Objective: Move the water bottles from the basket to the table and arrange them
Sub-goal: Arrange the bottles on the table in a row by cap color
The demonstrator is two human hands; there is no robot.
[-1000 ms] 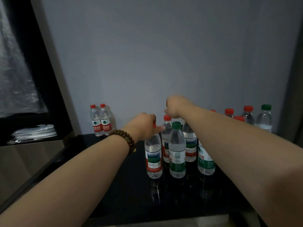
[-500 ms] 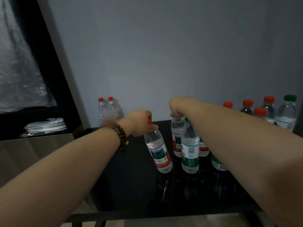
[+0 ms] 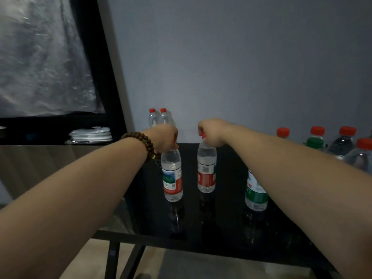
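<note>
While both hands are busy, I read two task bottles mid-surface. The left bottle, which has a red-and-white label with a blue-green picture, is upright over the dark glossy surface. The left hand has its fingers curled round the neck, and the cap is mostly hidden. The right bottle, red label, is upright just beside it with a clear gap between them. The right hand is curled round its neck, with a sliver of red cap showing under the fingers. I can't tell if either base sits on the surface or hangs just off it; reflections start right below both.

A green-label bottle stands on the surface further right, its top hidden behind the right forearm. Two red-capped bottles stand together at the back left against the grey wall. A row of bottles, mostly red caps, runs along the back right. There is a bead bracelet on the left wrist. Far left, a stack of white items sits on a ledge under a dark frame.
</note>
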